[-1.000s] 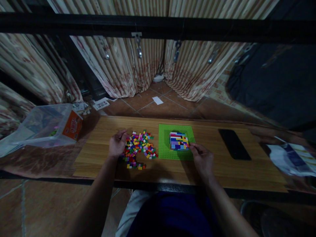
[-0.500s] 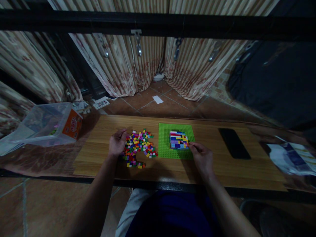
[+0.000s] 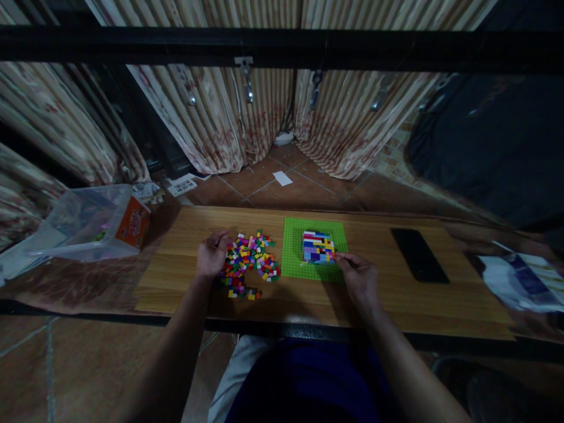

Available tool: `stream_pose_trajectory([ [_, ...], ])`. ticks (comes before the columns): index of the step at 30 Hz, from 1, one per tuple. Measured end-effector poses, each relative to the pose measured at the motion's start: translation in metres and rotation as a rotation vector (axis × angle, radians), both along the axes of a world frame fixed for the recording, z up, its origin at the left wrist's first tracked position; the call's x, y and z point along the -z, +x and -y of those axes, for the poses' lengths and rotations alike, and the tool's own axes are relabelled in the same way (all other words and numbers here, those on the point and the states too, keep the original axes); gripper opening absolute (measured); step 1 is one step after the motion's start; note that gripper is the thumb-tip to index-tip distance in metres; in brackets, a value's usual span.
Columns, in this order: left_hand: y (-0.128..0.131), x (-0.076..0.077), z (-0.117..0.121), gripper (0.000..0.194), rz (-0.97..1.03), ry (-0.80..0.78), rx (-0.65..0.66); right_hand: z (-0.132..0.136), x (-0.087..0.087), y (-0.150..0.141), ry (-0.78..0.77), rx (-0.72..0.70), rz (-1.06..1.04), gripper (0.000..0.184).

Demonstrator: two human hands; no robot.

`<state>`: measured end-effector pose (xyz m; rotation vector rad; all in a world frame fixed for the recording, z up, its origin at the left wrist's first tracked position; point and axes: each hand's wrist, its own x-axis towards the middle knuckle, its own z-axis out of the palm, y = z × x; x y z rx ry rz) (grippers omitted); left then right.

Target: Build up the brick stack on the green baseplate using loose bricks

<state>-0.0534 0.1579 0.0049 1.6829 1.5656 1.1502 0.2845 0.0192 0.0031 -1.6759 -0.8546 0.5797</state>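
Right hand: grip pinched small, thumb and fingertips drawn together at the near right corner of the block; whether a brick sits between them is too small to tell.
Left hand: fingers curled at the left edge of the heap, beside or touching it; I cannot tell whether the grip has hold of a piece.
Brick block: the built part, a compact many-coloured mass roughly in the middle of the plate, its upper face showing white, red, blue, yellow and lilac strips. Gaps or unfinished rows in it cannot be made out.
Green baseplate: flat on the worktop, bare studs showing around the block, so only part of it is built over.
Loose bricks: an unjoined spread between the left hand and the plate; by the look of it, plenty are unused, though how many would be needed is not shown.
Worktop: wood-grained, carrying plate and bricks, with a flat black slab well to the right.
Clear box: beyond the worktop's left end, orange label on one side, a few coloured bits inside.
White packet: crumpled, past the right end.
Curtains: striped, hanging behind a tiled floor where a white paper lies.
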Motion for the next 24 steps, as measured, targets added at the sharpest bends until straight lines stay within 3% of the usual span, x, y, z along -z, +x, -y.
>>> stream_pose_trajectory([
  [5, 0.003, -0.002, 0.002, 0.031, 0.025, -0.03, -0.018, 0.004, -0.003, -0.001, 0.006, 0.019, 0.03, 0.031],
  [10, 0.004, -0.002, 0.003, 0.031, 0.065, -0.043, -0.01, 0.013, -0.021, -0.021, 0.127, 0.057, 0.265, 0.032],
  [14, 0.003, 0.001, 0.002, 0.031, 0.085, -0.05, -0.008, 0.02, -0.031, -0.055, 0.17, -0.225, 0.403, 0.021],
  [18, 0.004, 0.001, 0.002, 0.03, 0.062, -0.037, -0.011, 0.022, -0.027, -0.09, 0.119, -0.517, 0.507, 0.02],
  [24, 0.005, -0.006, 0.006, 0.028, 0.044, -0.03, -0.006, 0.011, -0.011, -0.113, 0.059, -0.605, 0.695, 0.022],
])
